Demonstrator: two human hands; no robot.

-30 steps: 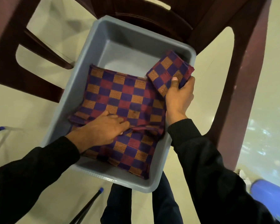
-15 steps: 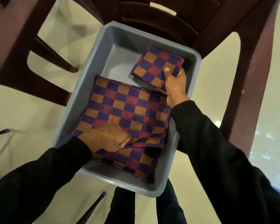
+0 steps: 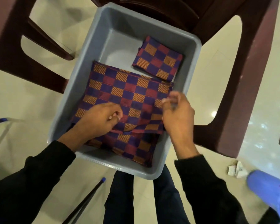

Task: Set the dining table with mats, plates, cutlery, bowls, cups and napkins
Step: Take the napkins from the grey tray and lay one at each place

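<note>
A grey plastic tub (image 3: 81, 78) rests on a dark red plastic chair (image 3: 249, 78). Inside it lies a stack of purple, red and orange checked mats (image 3: 129, 91), filling the near part. A small folded napkin (image 3: 158, 59) of the same cloth lies free in the tub's far right corner. My left hand (image 3: 100, 122) pinches a raised fold of the top mat near its front edge. My right hand (image 3: 179, 117) is blurred, its curled fingertips at the mat's right edge; whether they hold the cloth is unclear.
The chair's arms and legs frame the tub on both sides above a pale tiled floor. A blue plastic stool (image 3: 271, 191) and crumpled paper (image 3: 236, 170) lie at the lower right. A black rod with a blue tip (image 3: 87, 199) slants at the lower left.
My right hand set the folded napkin down in the tub's far right corner, let go, and drew back to the mat's right edge. My left hand stayed on the mat's fold.
</note>
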